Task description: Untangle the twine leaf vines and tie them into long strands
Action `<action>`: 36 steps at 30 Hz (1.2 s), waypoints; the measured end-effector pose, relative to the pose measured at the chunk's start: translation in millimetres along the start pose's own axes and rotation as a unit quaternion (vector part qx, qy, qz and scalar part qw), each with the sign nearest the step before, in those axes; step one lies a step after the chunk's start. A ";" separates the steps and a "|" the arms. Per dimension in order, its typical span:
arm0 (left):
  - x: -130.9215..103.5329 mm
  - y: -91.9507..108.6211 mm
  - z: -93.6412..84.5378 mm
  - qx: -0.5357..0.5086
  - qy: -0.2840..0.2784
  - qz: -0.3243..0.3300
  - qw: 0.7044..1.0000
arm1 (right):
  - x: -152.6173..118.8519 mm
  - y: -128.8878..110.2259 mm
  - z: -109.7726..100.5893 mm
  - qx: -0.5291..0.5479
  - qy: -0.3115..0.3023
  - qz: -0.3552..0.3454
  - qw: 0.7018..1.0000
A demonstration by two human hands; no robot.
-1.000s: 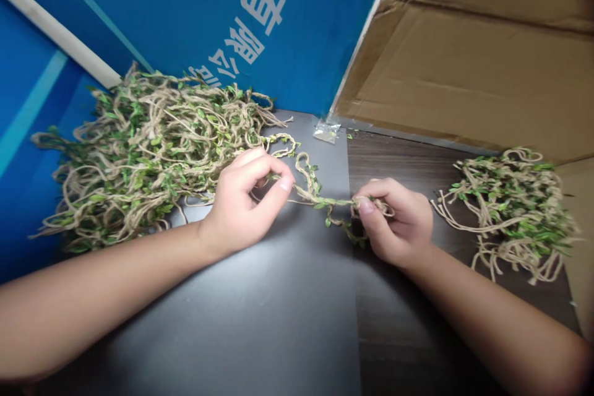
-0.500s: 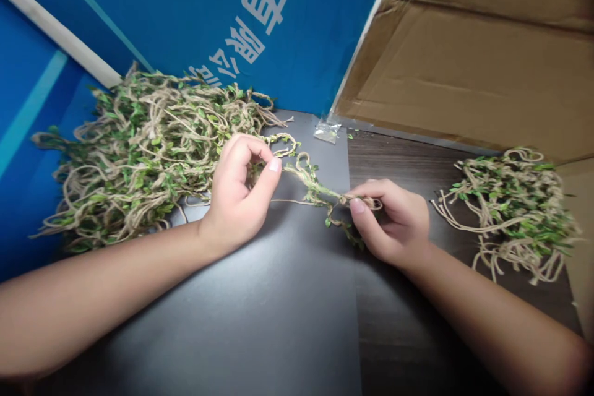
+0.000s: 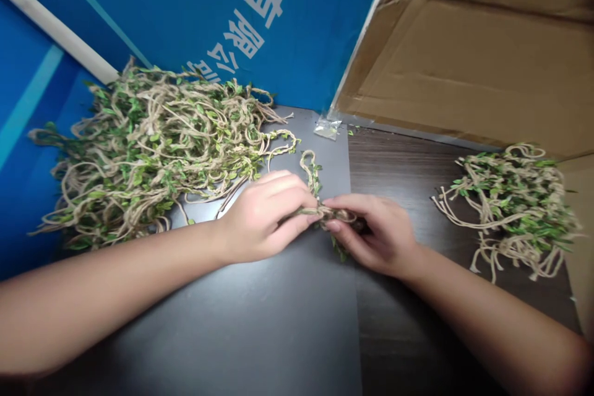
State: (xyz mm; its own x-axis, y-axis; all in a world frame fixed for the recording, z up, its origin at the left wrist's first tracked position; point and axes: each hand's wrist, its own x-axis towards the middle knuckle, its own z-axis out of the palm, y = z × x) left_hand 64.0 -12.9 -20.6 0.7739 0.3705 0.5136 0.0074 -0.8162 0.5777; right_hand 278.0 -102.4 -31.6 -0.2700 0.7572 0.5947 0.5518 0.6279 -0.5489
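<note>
Between my two hands is a twine garland [image 3: 312,176] of braided tan cord with small green leaves. One loop of it stands out beyond my fingers, and a leafy end hangs below my right hand. My left hand [image 3: 269,216] is closed, pinching the cord between thumb and fingers. My right hand [image 3: 378,232] pinches the same garland just to the right, and the fingertips of both hands nearly meet. The part inside the fingers is mostly hidden. A large heap of similar leafy twine [image 3: 162,142] lies beyond my left forearm.
A smaller pile of leafy twine [image 3: 520,204] lies on the dark wood surface [image 3: 394,328] at right. A grey sheet [image 3: 260,322] covers the left side. A small clear plastic packet [image 3: 327,128] lies near the blue panel [image 3: 185,6]. Cardboard [image 3: 487,62] stands behind at right.
My left hand has come right and down to the garland and closed on it beside my right hand. My right hand has shifted slightly down and left, still pinching.
</note>
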 end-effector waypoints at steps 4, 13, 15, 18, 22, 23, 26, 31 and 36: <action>-1.2 -0.5 -2.8 -0.064 -0.015 -0.010 0.998 | 0.3 3.1 -2.5 -0.015 0.009 0.020 1.000; -1.7 -0.3 -6.7 -0.129 0.003 -0.087 0.988 | 5.3 2.8 -6.0 -0.009 0.003 0.019 1.000; -1.1 0.1 -7.0 -0.132 0.002 -0.094 0.987 | 4.7 2.6 -6.0 -0.011 0.004 0.013 1.000; -0.9 0.1 -7.4 -0.120 -0.001 -0.093 0.988 | 3.4 3.6 -6.1 -0.027 0.011 0.003 1.000; -2.1 -1.1 -7.9 -0.100 -0.001 -0.091 0.991 | 2.8 4.8 -6.5 -0.061 0.015 -0.006 0.998; -2.4 -1.5 -8.0 -0.098 0.000 -0.088 0.991 | 2.9 4.9 -6.6 -0.068 0.015 -0.008 0.998; -2.6 -1.8 -8.0 -0.079 0.010 -0.080 0.994 | 2.8 5.1 -6.3 -0.079 0.013 -0.022 0.997; 0.8 -0.6 -6.1 -0.048 0.013 -0.058 0.997 | -0.5 7.2 -5.5 -0.096 -0.002 -0.047 0.994; 3.3 -1.0 -2.4 -0.046 0.006 -0.028 0.999 | -2.9 8.7 -5.9 -0.097 -0.016 -0.070 0.993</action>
State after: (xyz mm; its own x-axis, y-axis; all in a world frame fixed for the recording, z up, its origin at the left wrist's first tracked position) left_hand 65.0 -9.8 -17.9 0.7661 0.4209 0.4857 -0.0076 -0.7497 0.6618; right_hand 288.2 -100.2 -34.6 -0.3771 0.6727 0.6365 0.6476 0.6829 -0.3381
